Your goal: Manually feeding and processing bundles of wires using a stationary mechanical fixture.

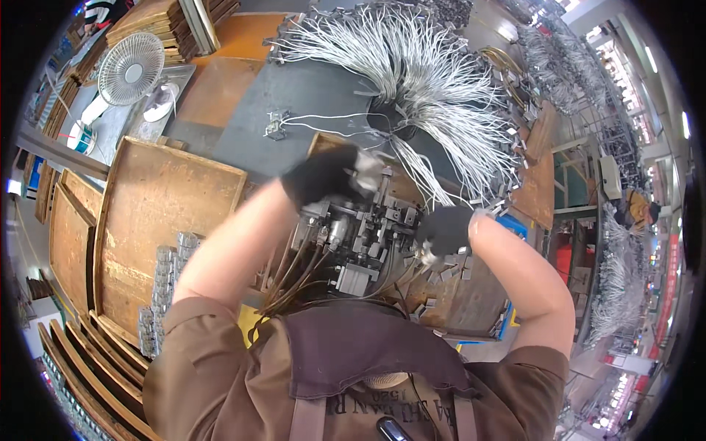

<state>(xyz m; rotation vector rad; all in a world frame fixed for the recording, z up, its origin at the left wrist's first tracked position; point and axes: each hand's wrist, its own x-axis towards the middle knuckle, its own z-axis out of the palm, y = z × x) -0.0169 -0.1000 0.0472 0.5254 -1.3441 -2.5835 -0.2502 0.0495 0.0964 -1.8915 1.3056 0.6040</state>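
Two hands in dark gloves work over one multi-block metal fixture (365, 237) in the head view, and we judge the step in hand to be handling small parts around it. The fixture sits right in front of the person's chest, with brown hoses (312, 259) running off its near left side. The left hand (323, 176) is above its far left edge, blurred, with a pale patch at the fingertips; we cannot tell whether the fingers grasp something there or are free. The right hand (446, 231) is at the right side of the fixture, fingers bent downward, and what, if anything, they pinch is hidden from us.

Beyond, a fan of white cables (462, 117) spreads over the dark tabletop (254, 147), and one strand comes down close to the right hand. A metal bracket (276, 126) with cable attached lies apart to the left, and loose small metal pieces (447, 275) lie just beyond the fixture's right side.

To do this well, we would seat each part squarely before any block closes, and keep our fingertips out of the gaps between blocks. We should lift one cable clear without dragging its neighbours, hold it near its end for control, and keep the hoses and the loose pieces away from the moving parts.
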